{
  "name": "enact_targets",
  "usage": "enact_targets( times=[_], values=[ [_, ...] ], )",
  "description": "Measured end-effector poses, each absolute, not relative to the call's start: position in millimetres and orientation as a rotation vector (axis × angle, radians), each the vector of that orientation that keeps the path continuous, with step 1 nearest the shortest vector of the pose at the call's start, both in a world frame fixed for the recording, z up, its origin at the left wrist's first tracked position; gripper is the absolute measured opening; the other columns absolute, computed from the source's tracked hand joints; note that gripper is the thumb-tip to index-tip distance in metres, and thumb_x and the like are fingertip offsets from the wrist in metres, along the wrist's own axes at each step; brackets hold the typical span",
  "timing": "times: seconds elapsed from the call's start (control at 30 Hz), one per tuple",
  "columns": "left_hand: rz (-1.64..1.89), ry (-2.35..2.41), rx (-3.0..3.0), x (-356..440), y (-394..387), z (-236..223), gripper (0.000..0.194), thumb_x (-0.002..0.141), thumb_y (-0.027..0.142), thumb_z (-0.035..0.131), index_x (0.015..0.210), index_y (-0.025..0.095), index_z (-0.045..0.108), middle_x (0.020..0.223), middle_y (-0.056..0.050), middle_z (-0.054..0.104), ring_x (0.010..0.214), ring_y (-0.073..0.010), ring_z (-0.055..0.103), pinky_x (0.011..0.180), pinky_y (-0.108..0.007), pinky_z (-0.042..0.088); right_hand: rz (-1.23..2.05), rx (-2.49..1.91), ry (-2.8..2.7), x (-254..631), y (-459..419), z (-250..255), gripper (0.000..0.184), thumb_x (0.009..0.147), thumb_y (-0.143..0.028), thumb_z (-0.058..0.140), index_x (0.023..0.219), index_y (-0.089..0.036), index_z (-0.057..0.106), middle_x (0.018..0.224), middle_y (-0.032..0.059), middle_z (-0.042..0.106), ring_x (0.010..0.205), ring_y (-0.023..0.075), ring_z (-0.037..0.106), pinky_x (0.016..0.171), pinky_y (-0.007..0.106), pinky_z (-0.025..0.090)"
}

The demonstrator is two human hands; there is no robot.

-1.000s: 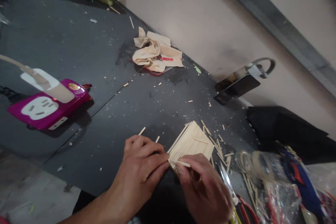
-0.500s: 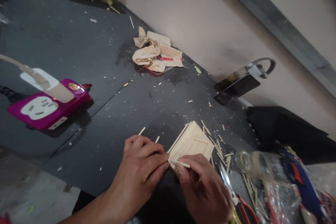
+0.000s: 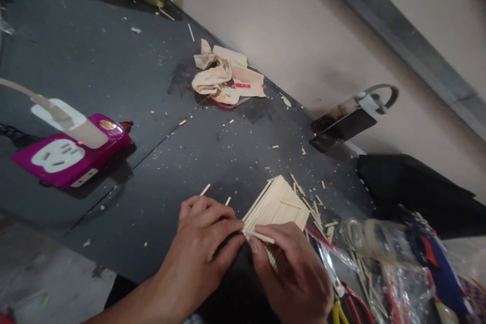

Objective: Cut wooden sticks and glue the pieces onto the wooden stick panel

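A flat panel of thin wooden sticks (image 3: pixel 271 202) laid side by side rests near the front of the dark table. My right hand (image 3: pixel 290 268) pinches a short wooden stick (image 3: pixel 261 236) between thumb and forefinger, over the panel's near left corner. My left hand (image 3: pixel 208 243) is closed, thumb and forefinger meeting at that same corner by the stick's left end. Whatever its fingertips grip is too small to make out. A loose short stick (image 3: pixel 290 204) lies on top of the panel. The underside of the panel is hidden by my right hand.
Cut stick pieces (image 3: pixel 315 210) litter the table right of the panel. Red-handled scissors (image 3: pixel 330 268), clear plastic packets and tape rolls (image 3: pixel 368 235) crowd the right. A purple power strip (image 3: pixel 72 154) stands left, crumpled paper (image 3: pixel 224 78) and a phone (image 3: pixel 343 129) by the wall.
My right hand has shifted slightly left, and its thumb now sits closer to the panel's corner. A red-edged plastic strip now shows beside the scissors. My left hand has barely moved.
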State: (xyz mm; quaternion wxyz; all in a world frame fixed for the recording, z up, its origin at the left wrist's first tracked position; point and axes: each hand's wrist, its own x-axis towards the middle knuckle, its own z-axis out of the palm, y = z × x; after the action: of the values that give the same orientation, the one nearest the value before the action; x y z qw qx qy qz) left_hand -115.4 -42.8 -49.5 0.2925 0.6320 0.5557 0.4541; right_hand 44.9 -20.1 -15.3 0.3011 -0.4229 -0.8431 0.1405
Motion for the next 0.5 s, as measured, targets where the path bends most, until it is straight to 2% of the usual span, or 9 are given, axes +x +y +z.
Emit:
enact_targets(
  times=[0.17,0.5],
  values=[
    [1.195,1.475,1.700,-115.7,-43.2,-50.1,0.015,0.085,0.020,0.064,0.094,0.029,0.072,0.086,0.003,0.071,0.083,-0.0177,0.054,0.083,-0.039,0.032,0.418,-1.170,-2.250,44.0,-19.6,-13.4,0.013,0.082,-0.008,0.059,0.089,-0.018,0.063,0.074,0.0015,0.068,0.067,0.0134,0.064,0.063,0.025,0.052],
    [1.187,1.472,1.705,-116.0,-43.4,-51.7,0.016,0.090,0.024,0.058,0.095,0.030,0.072,0.086,0.002,0.071,0.083,-0.0183,0.053,0.084,-0.041,0.032,0.463,-1.217,-2.299,46.4,-19.5,-12.9,0.013,0.085,-0.010,0.056,0.088,-0.020,0.064,0.075,0.0017,0.069,0.069,0.0144,0.065,0.064,0.025,0.052]
  ],
)
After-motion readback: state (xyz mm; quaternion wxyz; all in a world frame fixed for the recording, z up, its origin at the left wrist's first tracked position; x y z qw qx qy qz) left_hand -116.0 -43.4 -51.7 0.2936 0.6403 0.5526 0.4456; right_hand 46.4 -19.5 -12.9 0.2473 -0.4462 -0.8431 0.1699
